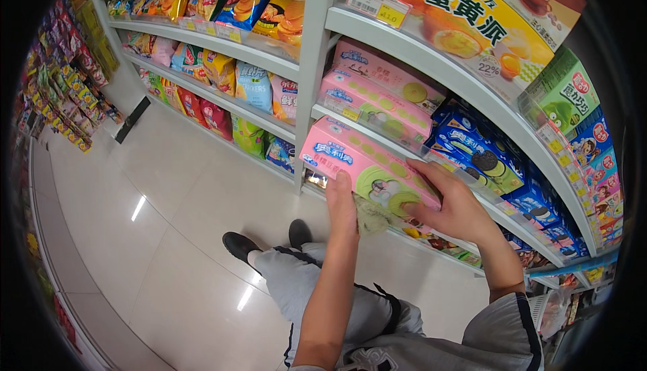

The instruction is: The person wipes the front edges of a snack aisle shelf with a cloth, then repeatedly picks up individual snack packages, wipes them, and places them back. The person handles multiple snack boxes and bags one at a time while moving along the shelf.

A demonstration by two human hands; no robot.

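Note:
A pink and green cookie box [369, 169] is held in front of the shelf, tilted, its broad printed face up. My left hand [342, 204] grips its near left edge, thumb on the printed face. A fuzzy greyish-green rag [373, 216] hangs below the box beside the left hand's fingers, which are partly hidden. My right hand [457, 204] is closed around the right end, thumb on the near side and fingers along the far edge. Similar pink boxes [377, 105] stand stacked on the shelf just beyond.
Blue cookie boxes [475, 148] fill the shelf to the right. Above is a large yellow pie carton [465, 17]; a green box [566, 95] stands farther right. Bagged snacks [253, 88] line the left shelves. A white upright [313, 68] divides the units. Glossy floor tiles [182, 229] lie below.

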